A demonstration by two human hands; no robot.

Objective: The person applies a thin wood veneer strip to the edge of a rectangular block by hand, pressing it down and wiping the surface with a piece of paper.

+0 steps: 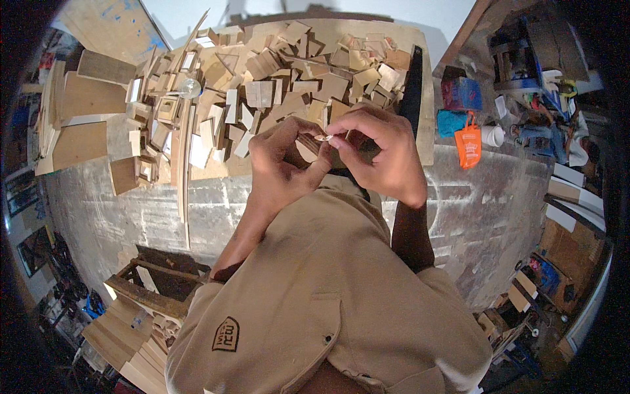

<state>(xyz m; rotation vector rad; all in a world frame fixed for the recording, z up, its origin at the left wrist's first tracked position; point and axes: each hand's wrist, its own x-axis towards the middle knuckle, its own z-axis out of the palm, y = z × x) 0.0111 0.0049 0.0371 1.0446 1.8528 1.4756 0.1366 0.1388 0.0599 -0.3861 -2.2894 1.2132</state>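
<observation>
Bit of something pale (323, 138) is pinched by both left hand (275, 168) and right hand (392, 150), thumb-and-finger style, in front of the wood offcuts (260, 94); probably super light, kinda stiff, maybe snappable; can't make out the material; ends seem the safest hold.
</observation>
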